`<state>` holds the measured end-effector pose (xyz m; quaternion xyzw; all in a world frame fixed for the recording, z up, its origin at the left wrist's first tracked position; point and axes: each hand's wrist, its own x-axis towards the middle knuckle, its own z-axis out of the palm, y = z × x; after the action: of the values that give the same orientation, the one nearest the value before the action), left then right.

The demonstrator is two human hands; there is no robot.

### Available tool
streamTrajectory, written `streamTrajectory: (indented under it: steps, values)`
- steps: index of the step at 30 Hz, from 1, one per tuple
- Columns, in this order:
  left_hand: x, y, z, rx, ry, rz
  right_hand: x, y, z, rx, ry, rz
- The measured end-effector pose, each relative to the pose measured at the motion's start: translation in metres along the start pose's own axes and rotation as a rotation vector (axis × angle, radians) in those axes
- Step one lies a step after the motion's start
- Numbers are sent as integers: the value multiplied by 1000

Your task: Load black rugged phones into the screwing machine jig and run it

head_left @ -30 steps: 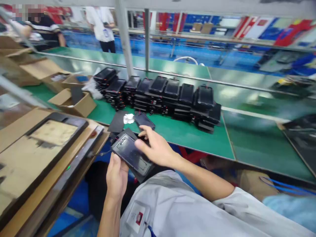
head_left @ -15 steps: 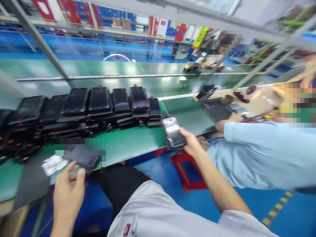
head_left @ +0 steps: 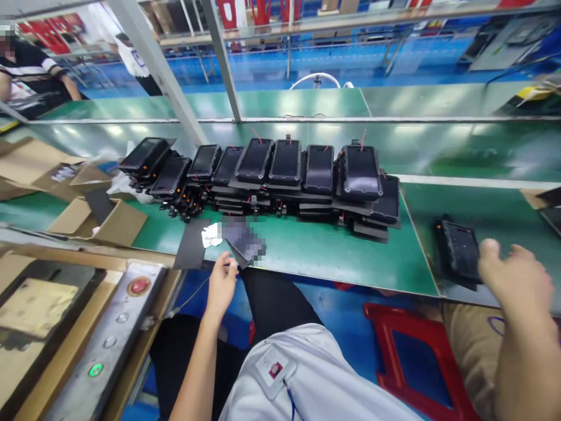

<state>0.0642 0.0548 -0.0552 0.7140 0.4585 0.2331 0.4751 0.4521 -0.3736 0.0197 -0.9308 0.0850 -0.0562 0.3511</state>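
Observation:
My right hand (head_left: 519, 278) is at the right of the green bench, its fingers apart. Beside its thumb a black handheld device (head_left: 460, 248) lies on the bench, with a thin dark sheet partly under it. I cannot tell whether the thumb still touches it. My left hand (head_left: 222, 283) hovers at the bench's front edge, fingers loosely bent and holding nothing. Just beyond its fingertips lies another dark device (head_left: 245, 240), partly blurred, with a crumpled white cloth (head_left: 212, 235) and a flat dark sheet (head_left: 191, 244) to its left.
Stacks of black devices (head_left: 284, 161) with sheets between them line the bench. Open cardboard boxes (head_left: 99, 219) stand at left, near a metal control panel (head_left: 116, 327) with a red button. A red stool (head_left: 416, 351) is below at right. People stand across the bench at far left.
My view has swung left. The device that my right hand held in the air now lies on the bench, and that hand's fingers have opened. My left hand stays near the other device.

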Motion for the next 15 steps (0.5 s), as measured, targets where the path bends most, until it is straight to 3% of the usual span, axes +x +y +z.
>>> streamTrajectory:
  steps: [1,2,3,6,7,9,11,15]
  values:
    - [0,0,2,-9,-29,-18,-25,-18,4,-113,41,-150]
    - [0,0,3,-22,-51,-35,-55,-39,14,-119,-9,-307]
    - [0,0,3,-45,-69,-50,-89,-64,28,-27,-140,-415]
    - [0,-3,6,-154,-102,-81,-196,-147,94,136,-724,-620]
    - [0,-4,7,-179,-91,-83,-227,-174,119,81,-812,-738]
    - [0,-3,10,-191,-57,-79,-275,-218,167,-60,-853,-896]
    - [1,-1,12,-191,-41,-72,-303,-246,203,-209,-843,-967]
    - [8,-2,8,-215,-57,-69,-314,-262,236,-389,-769,-1030]
